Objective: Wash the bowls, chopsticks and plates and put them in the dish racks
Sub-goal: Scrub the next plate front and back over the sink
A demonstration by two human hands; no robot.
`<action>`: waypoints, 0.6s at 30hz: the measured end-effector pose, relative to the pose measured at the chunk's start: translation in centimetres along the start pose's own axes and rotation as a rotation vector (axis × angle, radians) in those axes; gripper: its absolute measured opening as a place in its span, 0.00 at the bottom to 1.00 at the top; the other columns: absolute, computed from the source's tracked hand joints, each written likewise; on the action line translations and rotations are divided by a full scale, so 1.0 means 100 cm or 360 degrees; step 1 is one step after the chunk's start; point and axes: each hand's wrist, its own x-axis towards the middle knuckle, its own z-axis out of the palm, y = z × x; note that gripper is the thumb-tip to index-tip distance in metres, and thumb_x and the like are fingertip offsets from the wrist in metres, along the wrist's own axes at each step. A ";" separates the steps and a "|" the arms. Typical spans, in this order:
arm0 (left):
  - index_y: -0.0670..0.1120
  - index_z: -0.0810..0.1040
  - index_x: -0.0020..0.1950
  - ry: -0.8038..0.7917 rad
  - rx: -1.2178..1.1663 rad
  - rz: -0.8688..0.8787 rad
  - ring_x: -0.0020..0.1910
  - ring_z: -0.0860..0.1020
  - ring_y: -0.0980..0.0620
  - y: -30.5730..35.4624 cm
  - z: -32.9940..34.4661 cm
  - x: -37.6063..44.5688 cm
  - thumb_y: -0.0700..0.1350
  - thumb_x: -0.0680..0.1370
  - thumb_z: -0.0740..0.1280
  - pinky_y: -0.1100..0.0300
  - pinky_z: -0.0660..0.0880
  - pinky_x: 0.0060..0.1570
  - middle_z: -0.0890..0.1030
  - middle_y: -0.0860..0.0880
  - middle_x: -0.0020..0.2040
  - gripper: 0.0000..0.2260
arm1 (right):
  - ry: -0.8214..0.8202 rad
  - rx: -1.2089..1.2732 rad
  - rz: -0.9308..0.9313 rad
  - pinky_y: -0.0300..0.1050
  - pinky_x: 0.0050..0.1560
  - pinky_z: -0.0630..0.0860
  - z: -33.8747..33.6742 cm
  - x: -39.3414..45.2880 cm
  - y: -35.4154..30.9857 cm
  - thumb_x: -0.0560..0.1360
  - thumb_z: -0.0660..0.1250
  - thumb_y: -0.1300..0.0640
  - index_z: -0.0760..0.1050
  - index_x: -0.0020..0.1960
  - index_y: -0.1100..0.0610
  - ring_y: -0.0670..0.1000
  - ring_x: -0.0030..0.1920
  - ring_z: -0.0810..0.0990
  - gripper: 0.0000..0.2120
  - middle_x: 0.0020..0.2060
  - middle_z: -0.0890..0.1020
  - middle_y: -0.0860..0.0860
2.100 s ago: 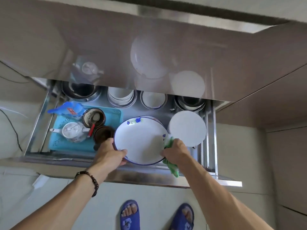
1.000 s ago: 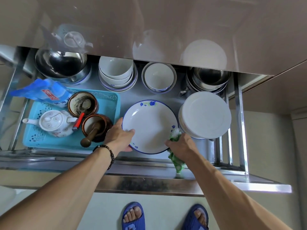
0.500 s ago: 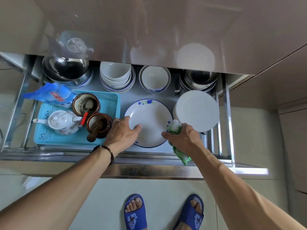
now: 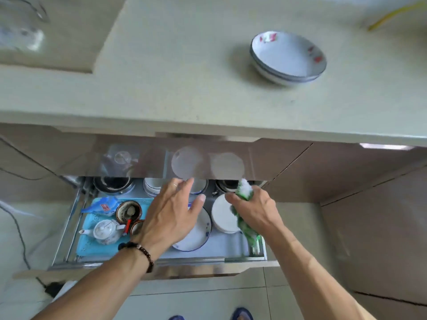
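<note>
Counter (image 4: 175,72): 2 stacked bowls (image 4: 287,57) near back right. Drawer (image 4: 159,259) open below front edge: plate (image 4: 196,236) at centre, white plates (image 4: 223,215) to its right, blue tray (image 4: 92,245) w/ teapot (image 4: 104,230) at left. Left hand (image 4: 171,215) spread, empty, above plate. Right hand (image 4: 254,210) grips green cloth (image 4: 246,204).

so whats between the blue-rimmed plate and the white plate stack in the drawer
In the head view, only a narrow strip of bare drawer floor separates the blue-rimmed plate from the white plate stack; they sit apart.
</note>
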 end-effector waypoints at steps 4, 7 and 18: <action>0.48 0.64 0.78 0.0088 0.0002 0.0077 0.71 0.67 0.47 0.046 -0.062 0.001 0.60 0.82 0.55 0.54 0.66 0.68 0.69 0.48 0.72 0.27 | 0.0150 0.0046 -0.0078 0.45 0.40 0.78 -0.067 -0.025 -0.047 0.74 0.69 0.43 0.75 0.43 0.54 0.52 0.38 0.82 0.15 0.37 0.83 0.53; 0.50 0.63 0.78 0.0121 0.0055 0.0142 0.72 0.66 0.48 0.084 -0.100 0.009 0.59 0.83 0.55 0.54 0.67 0.66 0.68 0.48 0.72 0.26 | 0.0216 0.0080 -0.0087 0.48 0.43 0.81 -0.109 -0.023 -0.066 0.72 0.67 0.37 0.75 0.48 0.55 0.53 0.40 0.83 0.21 0.40 0.83 0.53; 0.49 0.62 0.77 0.0099 -0.0121 0.0034 0.66 0.74 0.47 0.197 -0.136 0.105 0.59 0.83 0.58 0.54 0.71 0.63 0.71 0.48 0.69 0.26 | 0.0383 0.0397 -0.0096 0.51 0.45 0.82 -0.245 0.083 -0.095 0.75 0.67 0.35 0.80 0.47 0.60 0.55 0.38 0.85 0.25 0.33 0.85 0.52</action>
